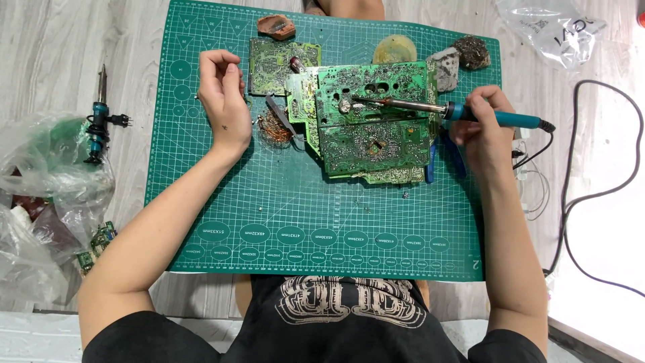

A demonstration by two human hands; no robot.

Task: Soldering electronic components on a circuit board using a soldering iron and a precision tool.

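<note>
clear plastic bag [551,27] top right; crumpled clear bags [47,181] at left.

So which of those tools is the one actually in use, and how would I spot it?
Start at the green cutting mat and find the pile of green circuit boards near its far edge. The soldering iron lies across them, its teal handle gripped by the right hand and its metal tip on the top board. A second iron lies unheld on the floor, left of the mat.
</note>
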